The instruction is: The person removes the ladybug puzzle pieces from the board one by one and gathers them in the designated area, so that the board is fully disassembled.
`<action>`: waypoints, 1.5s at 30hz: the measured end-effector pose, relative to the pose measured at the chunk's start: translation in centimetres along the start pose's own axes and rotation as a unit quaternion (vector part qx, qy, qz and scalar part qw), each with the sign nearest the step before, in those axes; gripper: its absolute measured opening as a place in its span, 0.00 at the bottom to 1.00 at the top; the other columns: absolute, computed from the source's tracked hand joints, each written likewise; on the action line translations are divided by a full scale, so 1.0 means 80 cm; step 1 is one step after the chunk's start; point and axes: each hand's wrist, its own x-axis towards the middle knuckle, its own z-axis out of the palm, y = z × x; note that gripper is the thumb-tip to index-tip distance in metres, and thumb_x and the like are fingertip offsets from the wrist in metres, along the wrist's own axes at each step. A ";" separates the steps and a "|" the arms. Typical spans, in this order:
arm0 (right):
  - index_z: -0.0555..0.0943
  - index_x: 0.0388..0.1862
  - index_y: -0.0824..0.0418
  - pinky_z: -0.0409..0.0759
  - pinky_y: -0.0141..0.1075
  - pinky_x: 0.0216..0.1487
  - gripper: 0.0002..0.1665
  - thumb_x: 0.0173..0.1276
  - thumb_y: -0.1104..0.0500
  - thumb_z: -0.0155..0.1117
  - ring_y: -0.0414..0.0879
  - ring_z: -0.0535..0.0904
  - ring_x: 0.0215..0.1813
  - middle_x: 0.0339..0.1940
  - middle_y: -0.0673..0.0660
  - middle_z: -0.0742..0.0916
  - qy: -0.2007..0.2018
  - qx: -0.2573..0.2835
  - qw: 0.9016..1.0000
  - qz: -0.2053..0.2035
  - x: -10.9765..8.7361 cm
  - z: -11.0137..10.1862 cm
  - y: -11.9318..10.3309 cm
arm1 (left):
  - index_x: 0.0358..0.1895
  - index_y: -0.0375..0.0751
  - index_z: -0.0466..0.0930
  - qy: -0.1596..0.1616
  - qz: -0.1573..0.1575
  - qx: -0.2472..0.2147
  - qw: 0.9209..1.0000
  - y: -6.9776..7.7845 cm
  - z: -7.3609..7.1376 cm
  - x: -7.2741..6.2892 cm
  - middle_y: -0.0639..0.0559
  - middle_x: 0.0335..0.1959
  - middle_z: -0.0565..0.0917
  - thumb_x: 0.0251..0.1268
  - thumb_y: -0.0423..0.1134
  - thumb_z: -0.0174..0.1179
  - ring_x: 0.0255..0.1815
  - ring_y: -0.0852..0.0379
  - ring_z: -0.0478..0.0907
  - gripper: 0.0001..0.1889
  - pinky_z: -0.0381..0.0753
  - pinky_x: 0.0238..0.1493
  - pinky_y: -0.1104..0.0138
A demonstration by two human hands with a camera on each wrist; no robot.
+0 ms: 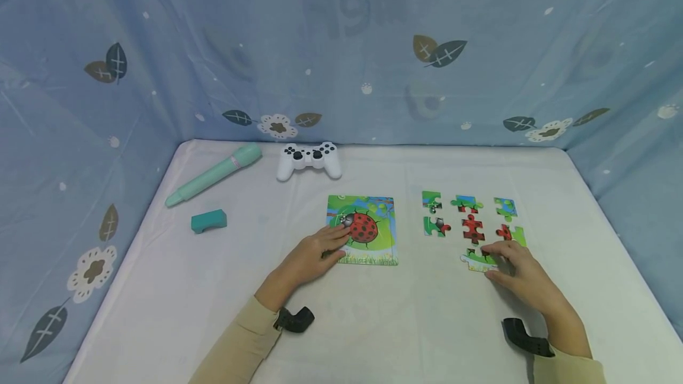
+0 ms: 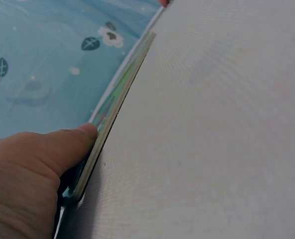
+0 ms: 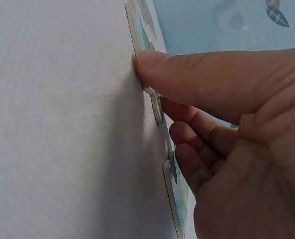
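Hands on white table [image 1: 213, 289]: our left hand [image 1: 312, 256] rests flat, fingers straight, on ladybird puzzle board [image 1: 373, 236] left edge; our right hand [image 1: 520, 271] pinches loose bottom puzzle piece [image 1: 475, 261] under separated pieces [image 1: 472, 227].

On the surface [image 1: 373, 325] we see the puzzle board [image 1: 363, 230] near the middle. Our left hand [image 1: 315, 253] rests on its near left corner. To the right of the board lie the loose puzzle pieces [image 1: 472, 228] in rows, and our right hand [image 1: 514, 271] touches the nearest piece [image 1: 476, 261]. Behind the board lies the game controller [image 1: 309, 160]. Left of the controller lies the pen [image 1: 213, 175], and before the pen the small block [image 1: 208, 220].
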 end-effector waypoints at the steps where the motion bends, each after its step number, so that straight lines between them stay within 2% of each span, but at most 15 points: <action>1: 0.76 0.54 0.65 0.66 0.48 0.55 0.26 0.56 0.63 0.71 0.60 0.65 0.58 0.54 0.64 0.75 0.000 0.000 1.000 0.001 0.001 0.001 0.000 | 0.62 0.40 0.74 0.001 0.000 0.001 1.000 0.000 -0.001 0.000 0.50 0.67 0.71 0.68 0.43 0.57 0.70 0.51 0.65 0.22 0.60 0.74 0.59; 2: 0.76 0.54 0.65 0.66 0.52 0.55 0.26 0.56 0.64 0.71 0.61 0.65 0.58 0.54 0.65 0.75 0.001 0.004 1.000 0.000 0.001 0.001 -0.001 | 0.62 0.40 0.74 0.002 0.000 0.003 1.000 0.000 -0.001 -0.001 0.50 0.67 0.71 0.68 0.43 0.57 0.70 0.51 0.65 0.22 0.60 0.74 0.58; 7: 0.75 0.56 0.65 0.63 0.52 0.61 0.27 0.58 0.60 0.71 0.61 0.64 0.60 0.57 0.66 0.75 0.006 0.016 1.000 0.016 0.003 0.001 -0.006 | 0.62 0.40 0.74 0.010 -0.001 0.007 1.000 0.000 -0.003 -0.003 0.49 0.66 0.72 0.67 0.43 0.57 0.69 0.50 0.66 0.22 0.61 0.73 0.58; 10: 0.73 0.59 0.65 0.64 0.62 0.59 0.31 0.59 0.56 0.70 0.63 0.63 0.61 0.59 0.66 0.74 0.005 0.028 0.999 0.026 0.005 0.001 -0.011 | 0.61 0.39 0.75 0.019 0.005 -0.003 1.000 -0.001 -0.002 -0.003 0.49 0.66 0.72 0.67 0.43 0.58 0.69 0.50 0.67 0.22 0.63 0.72 0.57; 12: 0.72 0.61 0.64 0.65 0.63 0.57 0.33 0.60 0.55 0.70 0.61 0.63 0.61 0.60 0.66 0.74 0.008 0.039 0.999 0.027 0.006 0.001 -0.014 | 0.60 0.37 0.75 0.023 0.011 -0.012 1.000 -0.002 -0.001 -0.003 0.48 0.67 0.71 0.67 0.43 0.58 0.69 0.49 0.66 0.22 0.65 0.71 0.57; 16: 0.72 0.63 0.59 0.70 0.44 0.57 0.32 0.61 0.54 0.69 0.39 0.67 0.60 0.60 0.58 0.76 0.011 0.050 0.999 0.011 0.010 0.007 -0.024 | 0.60 0.36 0.76 0.023 0.008 -0.029 0.999 -0.002 0.000 -0.002 0.48 0.68 0.69 0.67 0.44 0.58 0.70 0.47 0.65 0.22 0.66 0.70 0.57; 19: 0.73 0.62 0.58 0.70 0.26 0.52 0.31 0.61 0.54 0.69 0.31 0.69 0.56 0.57 0.54 0.78 0.008 0.045 0.999 -0.017 0.018 0.014 -0.036 | 0.59 0.37 0.76 0.019 -0.001 -0.035 0.999 0.000 0.001 -0.001 0.49 0.68 0.70 0.66 0.45 0.59 0.70 0.47 0.65 0.22 0.66 0.70 0.57; 20: 0.73 0.62 0.59 0.70 0.23 0.51 0.31 0.60 0.55 0.70 0.34 0.71 0.56 0.57 0.54 0.78 0.005 0.042 0.999 -0.027 0.021 0.016 -0.041 | 0.59 0.37 0.77 0.018 -0.003 -0.035 0.999 0.000 0.001 -0.001 0.49 0.68 0.70 0.66 0.46 0.59 0.70 0.47 0.65 0.22 0.66 0.70 0.57; 22: 0.73 0.61 0.61 0.73 0.29 0.54 0.31 0.60 0.55 0.70 0.42 0.72 0.57 0.57 0.56 0.78 -0.004 0.038 0.998 -0.048 0.028 0.022 -0.051 | 0.58 0.38 0.77 0.021 -0.003 -0.038 0.999 0.000 0.001 -0.001 0.49 0.67 0.70 0.65 0.46 0.59 0.70 0.47 0.65 0.22 0.65 0.71 0.57; 25: 0.72 0.61 0.63 0.76 0.45 0.57 0.32 0.59 0.56 0.71 0.53 0.73 0.58 0.58 0.58 0.78 -0.028 0.044 0.996 -0.069 0.043 0.032 -0.070 | 0.58 0.38 0.78 0.029 0.003 -0.039 0.999 0.000 0.001 -0.001 0.49 0.67 0.71 0.65 0.46 0.60 0.70 0.49 0.65 0.22 0.62 0.72 0.58; 27: 0.72 0.61 0.63 0.75 0.55 0.57 0.32 0.59 0.57 0.71 0.56 0.73 0.59 0.59 0.58 0.78 -0.047 0.051 0.994 -0.080 0.053 0.039 -0.083 | 0.57 0.38 0.79 0.036 0.009 -0.039 0.999 -0.001 0.001 -0.001 0.49 0.66 0.72 0.64 0.46 0.61 0.70 0.49 0.65 0.22 0.61 0.73 0.59; 32: 0.73 0.61 0.63 0.76 0.54 0.59 0.32 0.59 0.56 0.70 0.55 0.74 0.60 0.60 0.58 0.78 -0.088 0.059 0.988 -0.108 0.074 0.064 -0.119 | 0.59 0.38 0.78 0.050 0.010 -0.019 0.999 -0.008 -0.003 -0.004 0.49 0.66 0.73 0.62 0.48 0.62 0.70 0.49 0.66 0.25 0.60 0.74 0.60; 36: 0.72 0.62 0.65 0.75 0.52 0.61 0.34 0.58 0.56 0.71 0.53 0.74 0.60 0.59 0.58 0.78 -0.112 0.064 0.982 -0.135 0.089 0.084 -0.147 | 0.62 0.36 0.74 0.057 0.006 0.007 0.998 -0.017 -0.010 -0.008 0.47 0.68 0.71 0.57 0.52 0.65 0.70 0.51 0.64 0.32 0.57 0.75 0.61; 41: 0.72 0.62 0.64 0.76 0.49 0.60 0.34 0.59 0.56 0.70 0.51 0.74 0.60 0.57 0.58 0.78 -0.133 0.086 0.975 -0.159 0.106 0.110 -0.176 | 0.66 0.34 0.68 0.041 0.002 0.042 0.998 -0.025 -0.018 -0.011 0.45 0.70 0.67 0.54 0.58 0.64 0.73 0.49 0.60 0.41 0.54 0.76 0.58; 45: 0.72 0.62 0.65 0.78 0.47 0.57 0.33 0.59 0.57 0.70 0.51 0.75 0.56 0.55 0.59 0.78 -0.138 0.112 0.969 -0.173 0.123 0.129 -0.193 | 0.68 0.33 0.65 0.027 0.000 0.056 0.998 -0.027 -0.017 -0.010 0.45 0.71 0.65 0.54 0.61 0.63 0.73 0.49 0.60 0.44 0.54 0.76 0.57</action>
